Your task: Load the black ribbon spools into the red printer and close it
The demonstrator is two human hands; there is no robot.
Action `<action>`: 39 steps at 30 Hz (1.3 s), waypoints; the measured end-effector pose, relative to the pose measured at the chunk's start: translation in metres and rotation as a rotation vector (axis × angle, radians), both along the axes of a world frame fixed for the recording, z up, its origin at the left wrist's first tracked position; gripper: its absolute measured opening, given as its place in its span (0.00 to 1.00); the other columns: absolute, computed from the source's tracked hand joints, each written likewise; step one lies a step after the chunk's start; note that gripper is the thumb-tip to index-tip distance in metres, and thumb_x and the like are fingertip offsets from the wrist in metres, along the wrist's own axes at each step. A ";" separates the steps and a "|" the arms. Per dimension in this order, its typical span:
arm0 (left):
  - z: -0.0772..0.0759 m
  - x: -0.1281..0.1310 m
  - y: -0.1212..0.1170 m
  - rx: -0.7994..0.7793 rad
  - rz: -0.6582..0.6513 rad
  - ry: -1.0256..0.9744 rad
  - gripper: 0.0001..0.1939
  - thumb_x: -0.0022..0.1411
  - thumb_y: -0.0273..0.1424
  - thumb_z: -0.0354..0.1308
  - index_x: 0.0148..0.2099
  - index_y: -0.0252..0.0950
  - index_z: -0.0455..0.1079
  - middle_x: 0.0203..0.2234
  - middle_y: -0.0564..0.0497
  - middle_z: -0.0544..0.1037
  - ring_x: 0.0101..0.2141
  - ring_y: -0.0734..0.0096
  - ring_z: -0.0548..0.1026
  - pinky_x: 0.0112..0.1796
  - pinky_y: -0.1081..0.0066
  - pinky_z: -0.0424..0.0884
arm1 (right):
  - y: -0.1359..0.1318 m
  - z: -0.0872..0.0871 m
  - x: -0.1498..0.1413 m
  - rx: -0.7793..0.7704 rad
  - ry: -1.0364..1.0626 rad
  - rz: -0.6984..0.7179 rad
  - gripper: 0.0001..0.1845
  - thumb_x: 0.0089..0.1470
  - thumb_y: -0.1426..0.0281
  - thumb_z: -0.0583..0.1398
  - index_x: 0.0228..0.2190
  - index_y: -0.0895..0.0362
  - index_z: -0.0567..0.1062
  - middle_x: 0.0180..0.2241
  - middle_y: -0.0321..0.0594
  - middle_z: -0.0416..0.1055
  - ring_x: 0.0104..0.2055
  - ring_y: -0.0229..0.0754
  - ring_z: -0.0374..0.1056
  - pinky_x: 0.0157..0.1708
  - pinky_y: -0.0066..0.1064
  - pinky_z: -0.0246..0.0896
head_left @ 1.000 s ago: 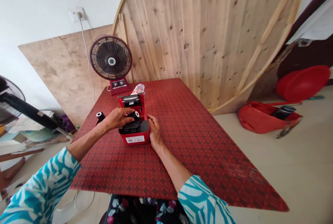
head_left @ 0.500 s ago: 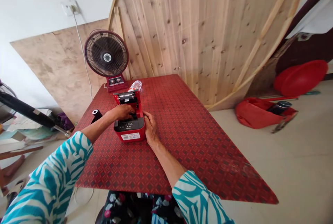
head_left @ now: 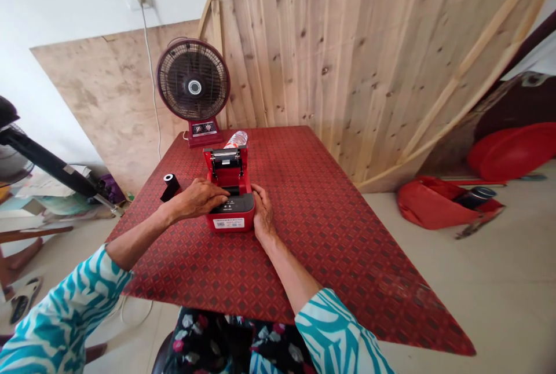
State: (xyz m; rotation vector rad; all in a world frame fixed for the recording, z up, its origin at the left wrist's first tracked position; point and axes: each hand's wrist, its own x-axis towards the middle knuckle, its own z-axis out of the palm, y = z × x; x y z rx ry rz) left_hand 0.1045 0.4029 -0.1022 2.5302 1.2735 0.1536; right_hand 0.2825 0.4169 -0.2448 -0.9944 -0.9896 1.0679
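Observation:
A red and black label printer (head_left: 232,222) sits on the table with its lid (head_left: 226,158) tipped up and back, so its inner bay shows. My left hand (head_left: 197,197) lies over the printer's left edge, its fingers stretched across the dark top panel by the bay opening. Along the right side wall, my right hand (head_left: 263,212) is pressed with its fingers curled round the far part, holding the printer. A black roll with a white core (head_left: 170,186) lies left of the printer, a loose strip hanging off it, touched by neither hand.
A dark red fan (head_left: 194,87) stands at the table's back left, near a clear plastic bottle (head_left: 237,139) lying behind the printer. Patterned red covering tops the table (head_left: 313,246). Right of it, a red bag (head_left: 430,206) rests on the floor. A wooden panel (head_left: 339,55) leans behind.
My left hand has drawn back out of the printer's bay onto its left edge and top panel. My right hand stays at the right side. The view has shifted slightly.

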 end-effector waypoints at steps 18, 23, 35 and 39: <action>0.020 -0.018 0.023 -0.046 0.020 -0.022 0.13 0.64 0.31 0.55 0.47 0.41 0.78 0.43 0.51 0.82 0.43 0.66 0.79 0.45 0.71 0.70 | 0.005 -0.014 -0.003 0.017 0.006 0.003 0.23 0.57 0.54 0.54 0.46 0.54 0.75 0.48 0.43 0.73 0.52 0.46 0.66 0.50 0.38 0.63; 0.019 -0.027 0.012 0.027 -0.134 0.038 0.17 0.69 0.31 0.47 0.49 0.41 0.77 0.45 0.49 0.81 0.46 0.66 0.77 0.50 0.68 0.67 | 0.004 -0.004 0.003 -0.016 0.018 -0.014 0.25 0.55 0.53 0.55 0.48 0.56 0.73 0.49 0.45 0.73 0.52 0.48 0.68 0.50 0.41 0.63; 0.006 -0.019 0.001 0.227 -0.177 0.060 0.16 0.70 0.32 0.45 0.44 0.35 0.74 0.40 0.45 0.79 0.42 0.63 0.72 0.49 0.62 0.62 | -0.010 0.101 0.030 0.609 -1.034 0.348 0.17 0.63 0.57 0.54 0.42 0.51 0.78 0.38 0.42 0.77 0.44 0.49 0.68 0.58 0.49 0.48; 0.001 -0.010 0.002 0.254 -0.185 0.127 0.15 0.69 0.32 0.45 0.42 0.35 0.74 0.38 0.45 0.79 0.42 0.62 0.72 0.51 0.60 0.61 | 0.002 0.103 0.032 0.626 -1.186 0.468 0.19 0.64 0.56 0.52 0.41 0.52 0.78 0.37 0.44 0.78 0.41 0.48 0.68 0.54 0.47 0.51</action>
